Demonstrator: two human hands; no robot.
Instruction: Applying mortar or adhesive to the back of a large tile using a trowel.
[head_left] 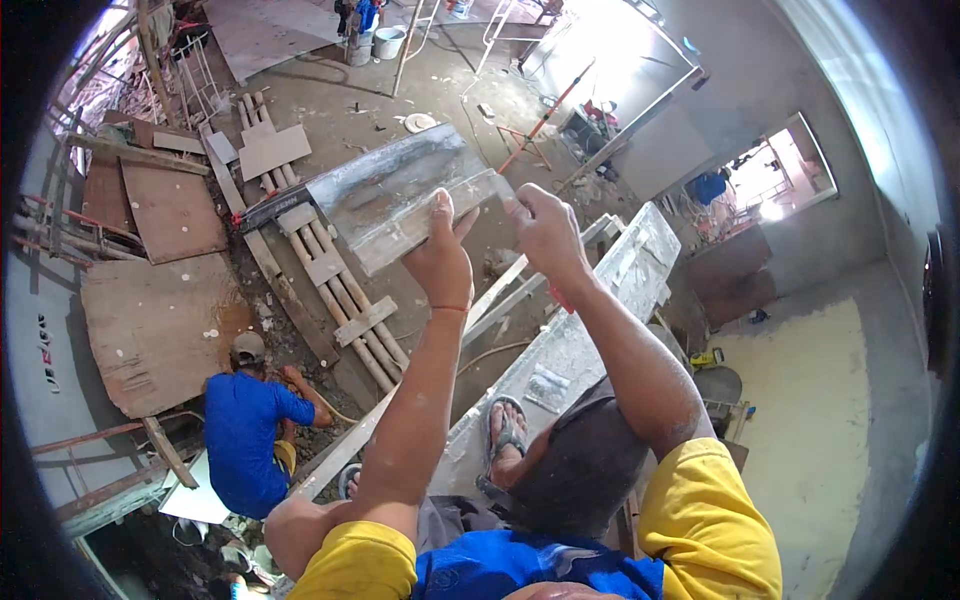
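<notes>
A wide flat board (pixel 395 185), grey and smeared with plaster, is held up before me. Along its near edge runs a pale, plaster-coated strip (pixel 400 235). My left hand (pixel 440 255) grips this strip, its thumb lying over the top and the other fingers partly hidden beneath. By the right end of the strip, my right hand (pixel 545 225) is closed with its fingers curled; what lies inside them is hidden. A dark bar with a red tip (pixel 272 208) shows at the board's left edge; whether it is joined to the board I cannot tell.
My sandalled foot (pixel 507 430) rests on a plaster-splattered plank (pixel 570 350) raised above the floor. Below left, a person in a blue shirt (pixel 250 430) crouches near brown sheets (pixel 170 330). Wooden poles (pixel 345 310) lie beyond. White buckets (pixel 388 42) stand far off.
</notes>
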